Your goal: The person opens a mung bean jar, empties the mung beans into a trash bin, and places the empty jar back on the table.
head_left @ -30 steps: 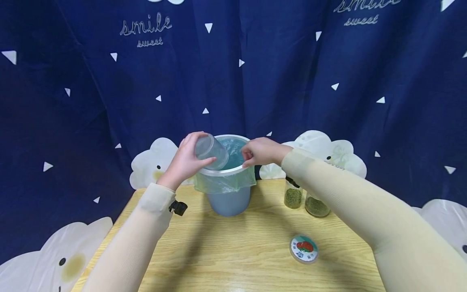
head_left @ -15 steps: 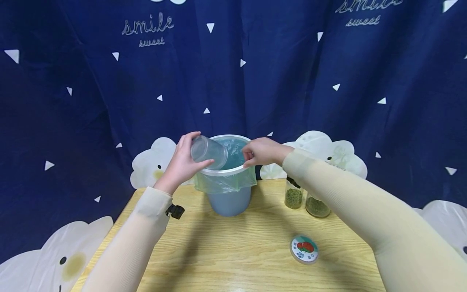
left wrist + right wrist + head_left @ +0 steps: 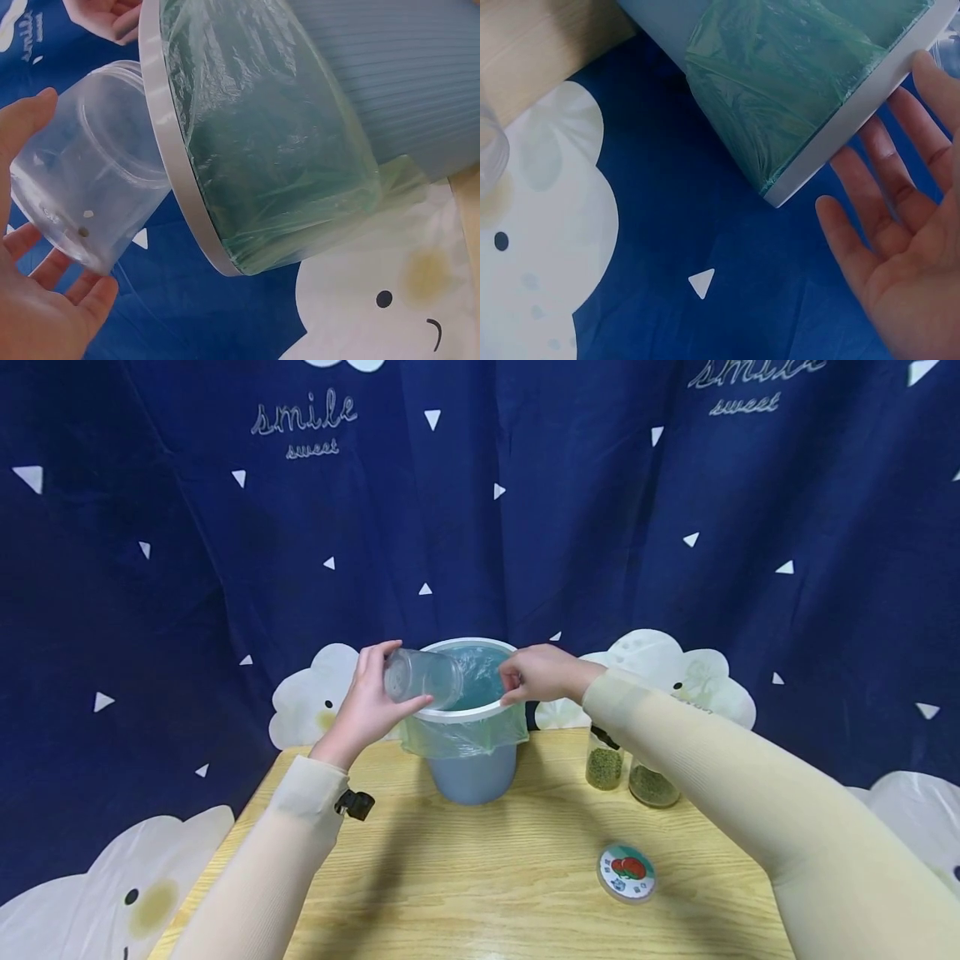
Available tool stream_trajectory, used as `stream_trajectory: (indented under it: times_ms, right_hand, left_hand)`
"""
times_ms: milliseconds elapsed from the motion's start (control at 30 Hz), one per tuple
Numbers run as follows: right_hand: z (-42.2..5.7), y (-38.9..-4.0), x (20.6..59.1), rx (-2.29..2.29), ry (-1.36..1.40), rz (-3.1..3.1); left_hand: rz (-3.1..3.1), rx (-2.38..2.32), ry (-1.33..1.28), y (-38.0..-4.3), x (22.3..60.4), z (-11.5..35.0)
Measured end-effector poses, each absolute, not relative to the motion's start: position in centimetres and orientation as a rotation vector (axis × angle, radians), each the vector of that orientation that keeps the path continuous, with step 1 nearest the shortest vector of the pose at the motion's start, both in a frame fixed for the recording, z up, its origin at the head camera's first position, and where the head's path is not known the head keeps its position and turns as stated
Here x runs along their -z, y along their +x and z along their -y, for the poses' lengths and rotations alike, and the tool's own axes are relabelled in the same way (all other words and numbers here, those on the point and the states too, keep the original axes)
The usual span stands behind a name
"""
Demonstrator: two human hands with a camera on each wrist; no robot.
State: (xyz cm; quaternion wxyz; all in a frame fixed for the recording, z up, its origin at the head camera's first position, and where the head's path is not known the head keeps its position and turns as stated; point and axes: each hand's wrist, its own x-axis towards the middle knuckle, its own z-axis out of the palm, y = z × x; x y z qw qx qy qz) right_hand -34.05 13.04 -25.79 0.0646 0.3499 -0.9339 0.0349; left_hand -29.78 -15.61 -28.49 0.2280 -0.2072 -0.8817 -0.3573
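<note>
My left hand (image 3: 367,702) grips a clear plastic jar (image 3: 426,678) round its base. The jar lies tipped on its side, its mouth over the left part of the trash bin (image 3: 471,781). In the left wrist view a few small specks cling inside near the jar's base (image 3: 82,231). A thin green liner (image 3: 468,737) covers the bin's inside and hangs over its white rim (image 3: 457,717). At the right of that rim my right hand (image 3: 546,672) holds on, thumb (image 3: 928,75) over the outside, several fingertips behind the edge.
Two clear jars stand right of the bin, a narrow one (image 3: 603,768) and a wider one (image 3: 652,786), both with green bits inside. A round lid with a tomato picture (image 3: 627,872) lies on the wooden table (image 3: 480,877). Behind hangs a dark blue curtain (image 3: 480,527).
My left hand has shifted a little left and down, and the jar has turned closer to level, its mouth still at the bin. The right hand stays at the rim.
</note>
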Motion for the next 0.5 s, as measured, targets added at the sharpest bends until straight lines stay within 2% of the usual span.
stream_trajectory:
  times_ms: [500]
  right_hand:
    - [-13.3, -33.7, 26.3, -0.15, 1.073, 2.738]
  left_hand:
    - [2.355, 1.129, -0.496, -29.0, 31.2, 16.5]
